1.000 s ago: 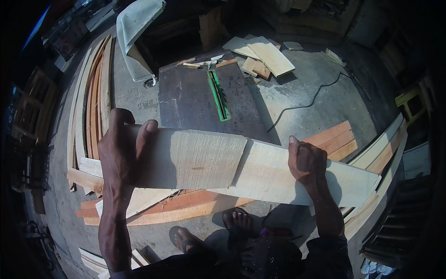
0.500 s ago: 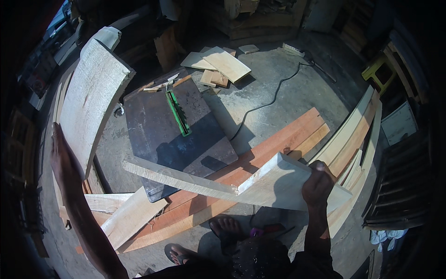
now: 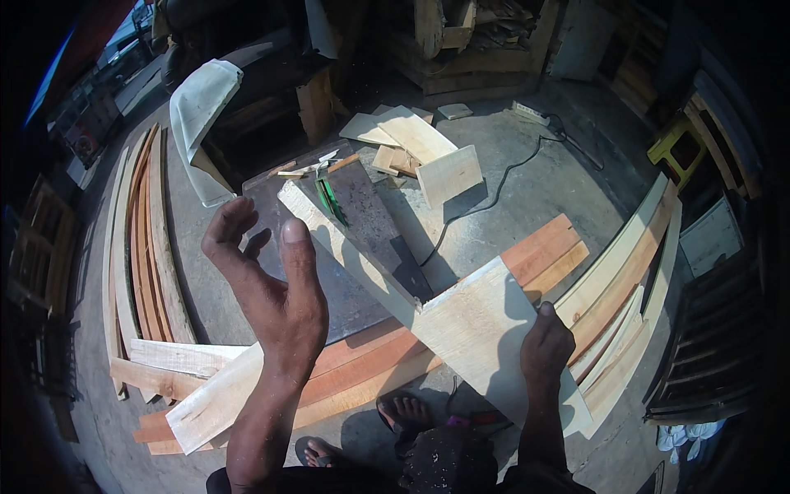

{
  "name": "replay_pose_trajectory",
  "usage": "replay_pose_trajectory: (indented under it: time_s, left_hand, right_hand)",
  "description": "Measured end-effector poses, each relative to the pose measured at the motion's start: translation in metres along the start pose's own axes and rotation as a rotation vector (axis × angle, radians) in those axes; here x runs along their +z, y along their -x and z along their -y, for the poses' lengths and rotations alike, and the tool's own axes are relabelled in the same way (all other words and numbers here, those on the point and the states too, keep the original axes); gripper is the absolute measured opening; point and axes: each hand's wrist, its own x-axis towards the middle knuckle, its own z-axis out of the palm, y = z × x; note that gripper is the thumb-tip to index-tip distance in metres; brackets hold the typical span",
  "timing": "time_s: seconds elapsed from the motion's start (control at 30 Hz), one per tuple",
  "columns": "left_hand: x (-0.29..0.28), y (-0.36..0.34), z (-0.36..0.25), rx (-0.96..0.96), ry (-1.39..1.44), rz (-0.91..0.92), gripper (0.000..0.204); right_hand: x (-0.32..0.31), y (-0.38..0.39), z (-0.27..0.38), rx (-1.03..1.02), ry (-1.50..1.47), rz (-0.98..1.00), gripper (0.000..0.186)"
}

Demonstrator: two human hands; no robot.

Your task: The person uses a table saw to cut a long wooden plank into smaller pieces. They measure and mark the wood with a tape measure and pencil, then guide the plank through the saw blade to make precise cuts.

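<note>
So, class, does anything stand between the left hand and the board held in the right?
Nothing visible does: only a gap shows between the left hand, open and empty, and the board, gripped by the right hand.

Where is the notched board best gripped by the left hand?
Probably the narrow strip of the board, from its left: it looks slim enough to wrap, and the open left hand is on that side, while the right hand holds the wide end.

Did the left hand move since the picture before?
Yes. The left hand moved right, toward the green slot insert in the saw table.
</note>
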Motion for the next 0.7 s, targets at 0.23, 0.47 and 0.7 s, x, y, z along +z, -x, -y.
replay_pose_trajectory:
  time_s: [0.23, 0.47, 0.7]
  left_hand:
    - [0.022, 0.154, 0.047, -0.955, 0.803, 0.188, 0.069]
    - [0.023, 0.129, 0.068, -1.127, 0.693, 0.219, 0.065]
    - [0.024, 0.125, 0.126, -0.237, -0.315, 0.303, 0.049]
  right_hand:
    - [0.025, 0.054, 0.028, 0.107, -0.292, 0.409, 0.042]
    - [0.019, 0.079, -0.018, 0.186, -0.478, 0.933, 0.080]
    - [0.041, 0.084, -0.024, 0.250, -0.686, 0.815, 0.072]
